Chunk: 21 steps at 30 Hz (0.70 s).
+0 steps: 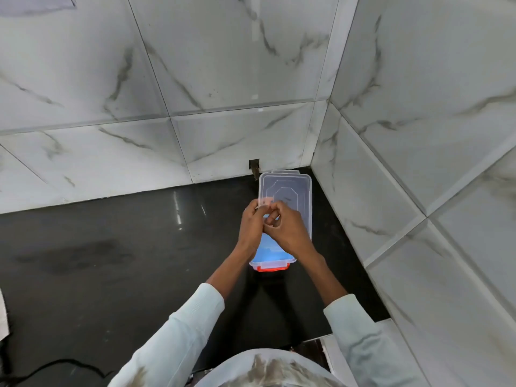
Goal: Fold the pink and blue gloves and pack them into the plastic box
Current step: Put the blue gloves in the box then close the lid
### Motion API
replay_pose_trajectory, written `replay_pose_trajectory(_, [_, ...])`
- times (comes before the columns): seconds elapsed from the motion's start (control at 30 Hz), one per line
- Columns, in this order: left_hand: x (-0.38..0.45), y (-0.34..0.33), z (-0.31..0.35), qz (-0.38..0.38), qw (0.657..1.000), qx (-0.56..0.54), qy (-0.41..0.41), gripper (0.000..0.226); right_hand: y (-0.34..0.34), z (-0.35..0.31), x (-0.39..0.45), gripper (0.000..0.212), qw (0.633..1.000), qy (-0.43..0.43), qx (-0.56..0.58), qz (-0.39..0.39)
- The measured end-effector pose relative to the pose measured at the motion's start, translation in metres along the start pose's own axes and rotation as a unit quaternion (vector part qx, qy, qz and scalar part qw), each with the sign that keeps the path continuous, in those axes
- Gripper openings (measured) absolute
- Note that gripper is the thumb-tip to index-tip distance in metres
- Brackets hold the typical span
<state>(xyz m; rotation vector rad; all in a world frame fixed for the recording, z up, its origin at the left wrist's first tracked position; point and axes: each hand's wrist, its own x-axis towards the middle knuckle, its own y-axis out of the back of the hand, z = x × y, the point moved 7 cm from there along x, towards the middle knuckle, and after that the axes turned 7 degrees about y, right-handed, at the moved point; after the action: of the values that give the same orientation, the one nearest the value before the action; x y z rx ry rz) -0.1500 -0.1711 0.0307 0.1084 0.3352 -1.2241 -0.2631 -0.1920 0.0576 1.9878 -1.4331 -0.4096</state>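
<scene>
A clear plastic box (290, 260) with a red clasp (272, 269) stands on the dark counter near the corner. Blue glove material (272, 251) shows inside it at the near end. The pink glove is not clearly visible. A clear lid (290, 188) lies tilted over the box and reaches past its far end. My left hand (251, 226) grips the lid's near left edge, with fingertips showing through the plastic. My right hand (291, 231) lies over the lid beside it, fingers curled; I cannot tell whether it holds anything.
The black counter (125, 247) stretches to the left. Marble-tiled walls (195, 79) close the back and the right side, so the box sits in a corner. A small dark fitting (254, 166) protrudes from the wall just behind the box. A black cable (55, 364) lies at lower left.
</scene>
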Motion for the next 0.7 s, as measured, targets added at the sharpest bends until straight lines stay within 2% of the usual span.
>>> replay_pose_trajectory(0.1, [0.004, 0.017, -0.01, 0.025, 0.999, 0.02, 0.013, 0.027, 0.011, 0.007, 0.002, 0.018, 0.999, 0.008, 0.034, 0.004])
replay_pose_trajectory(0.2, [0.003, 0.03, -0.022, 0.04, 0.998, -0.023, 0.052, 0.032, 0.039, 0.031, -0.002, 0.017, 0.991, -0.044, 0.036, 0.12])
replay_pose_trajectory(0.27, [0.002, 0.036, -0.023, 0.05, 0.996, -0.039, 0.057, 0.028, 0.047, 0.049, -0.006, 0.02, 0.984, -0.086, 0.015, 0.155])
replay_pose_trajectory(0.33, [0.0, 0.038, -0.026, 0.051, 0.995, -0.044, 0.068, 0.03, 0.039, 0.067, -0.007, 0.025, 0.985, -0.126, 0.032, 0.116])
replay_pose_trajectory(0.43, [-0.003, 0.039, -0.034, 0.052, 0.995, -0.017, 0.082, 0.033, 0.02, 0.083, -0.012, 0.021, 0.985, -0.144, 0.077, 0.049])
replay_pose_trajectory(0.6, [-0.005, 0.047, -0.029, 0.105, 0.977, 0.184, 0.017, 0.026, 0.011, 0.088, -0.025, 0.018, 0.986, -0.143, 0.067, 0.051])
replay_pose_trajectory(0.7, [-0.004, 0.049, -0.032, 0.099, 0.964, 0.247, 0.018, 0.024, 0.008, 0.09, -0.03, 0.021, 0.986, -0.146, 0.057, 0.05])
